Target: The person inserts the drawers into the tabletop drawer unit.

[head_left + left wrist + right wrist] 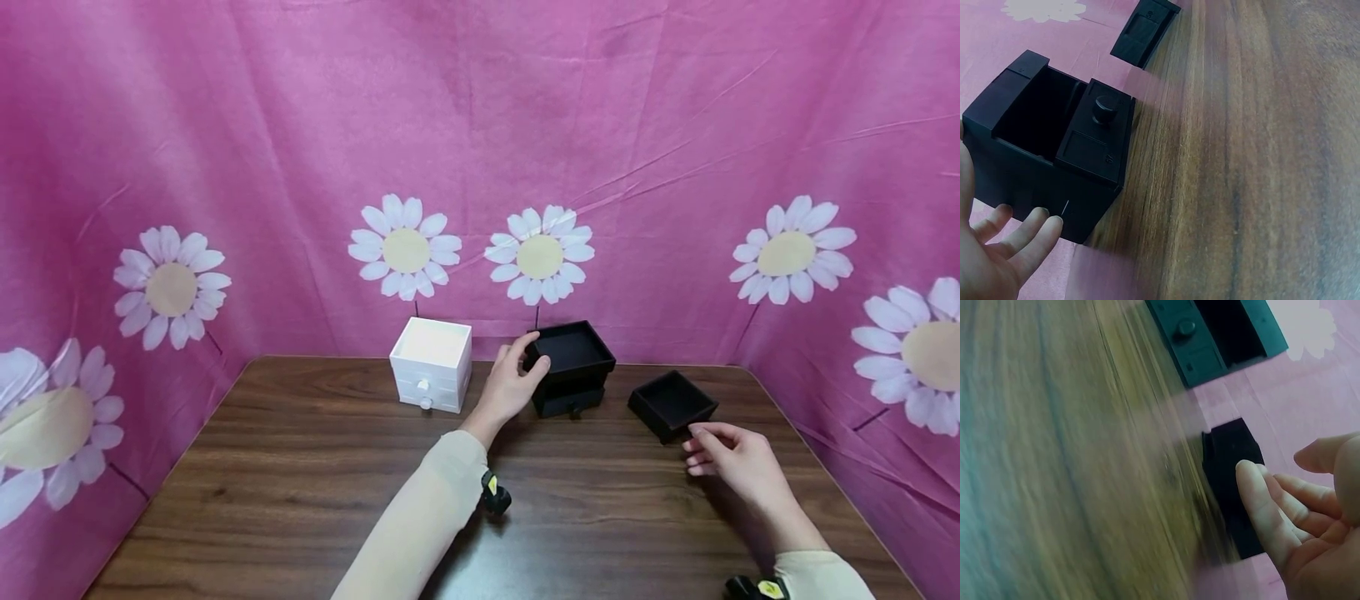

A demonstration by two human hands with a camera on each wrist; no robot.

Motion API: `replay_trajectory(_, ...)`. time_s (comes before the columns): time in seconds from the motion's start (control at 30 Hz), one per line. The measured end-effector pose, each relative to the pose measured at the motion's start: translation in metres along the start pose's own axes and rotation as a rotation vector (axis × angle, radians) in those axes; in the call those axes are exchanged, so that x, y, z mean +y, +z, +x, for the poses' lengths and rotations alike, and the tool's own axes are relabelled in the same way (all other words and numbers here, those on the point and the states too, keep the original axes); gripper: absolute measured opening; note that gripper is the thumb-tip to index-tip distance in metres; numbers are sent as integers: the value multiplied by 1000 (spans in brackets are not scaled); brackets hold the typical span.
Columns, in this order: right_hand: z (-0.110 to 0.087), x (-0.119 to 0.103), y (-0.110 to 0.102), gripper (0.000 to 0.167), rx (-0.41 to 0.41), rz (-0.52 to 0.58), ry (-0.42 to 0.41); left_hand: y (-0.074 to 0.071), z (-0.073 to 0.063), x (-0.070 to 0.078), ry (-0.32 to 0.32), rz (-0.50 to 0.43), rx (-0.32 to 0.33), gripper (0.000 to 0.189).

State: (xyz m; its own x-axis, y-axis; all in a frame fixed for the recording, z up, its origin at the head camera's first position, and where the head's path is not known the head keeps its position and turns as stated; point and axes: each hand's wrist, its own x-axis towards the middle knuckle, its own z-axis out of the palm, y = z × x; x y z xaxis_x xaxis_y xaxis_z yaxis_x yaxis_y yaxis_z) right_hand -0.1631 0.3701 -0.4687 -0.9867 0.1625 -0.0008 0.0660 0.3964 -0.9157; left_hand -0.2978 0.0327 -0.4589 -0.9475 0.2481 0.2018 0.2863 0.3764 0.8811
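A black box (pixel 551 392) stands toward the back of the table, with an open top and a dark slot in its front above a knobbed lower drawer (pixel 1094 140). My left hand (pixel 510 387) is at the box's left side; in the left wrist view its nearly straight fingers (pixel 1038 240) rest against that side. To the right lies a separate black drawer (pixel 672 407), open side up. By its near corner is my right hand (pixel 735 462), thumb apart from the fingers. Whether those fingertips touch the drawer I cannot tell.
A white box (pixel 431 371) with small white knobs stands left of the black box. The wood-grain table (pixel 585 500) runs back to a pink cloth (pixel 637 167) with large white flowers, which also hangs along both sides.
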Motion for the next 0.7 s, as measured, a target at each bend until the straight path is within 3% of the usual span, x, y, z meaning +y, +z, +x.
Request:
replay_trajectory(0.4,8,13,-14,42,58,-17,8,1,0,1,-8,-2,0,56)
replay_trajectory(0.7,18,15,-21,46,-3,-110,77,1,0,0,4,6,7,55)
